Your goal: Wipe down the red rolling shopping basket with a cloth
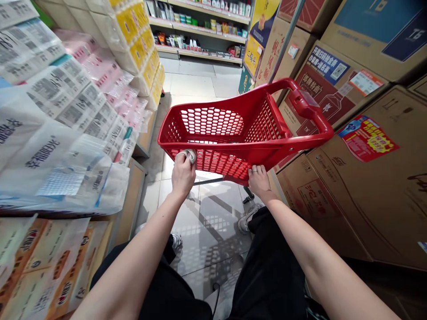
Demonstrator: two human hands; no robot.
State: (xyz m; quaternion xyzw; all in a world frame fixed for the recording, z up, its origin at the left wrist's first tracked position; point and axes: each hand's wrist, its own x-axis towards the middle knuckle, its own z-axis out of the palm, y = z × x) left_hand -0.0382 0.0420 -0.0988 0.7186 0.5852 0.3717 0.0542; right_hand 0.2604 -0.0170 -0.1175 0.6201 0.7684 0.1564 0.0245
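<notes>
A red plastic shopping cart (pixel 213 146) stands crosswise in front of me, its handle pointing right. The basket has honeycomb holes, and no goods show inside it. My left hand (pixel 183 175) is closed on a small, pale, crumpled cloth (pixel 191 155), which lies against the near side wall close to the left end. Around the lower edge of the same wall, toward the handle end, curl the fingers of my right hand (pixel 259 178). Part of those fingers is hidden behind the plastic.
Stacked packs of paper tissue (pixel 83 98) line the left side, with orange packs (pixel 43 266) lower down. Large cardboard cartons (pixel 353 178) rise close on the right. Shelves of bottles and jars (pixel 200 26) close off the far end beyond the tiled floor (pixel 200 80).
</notes>
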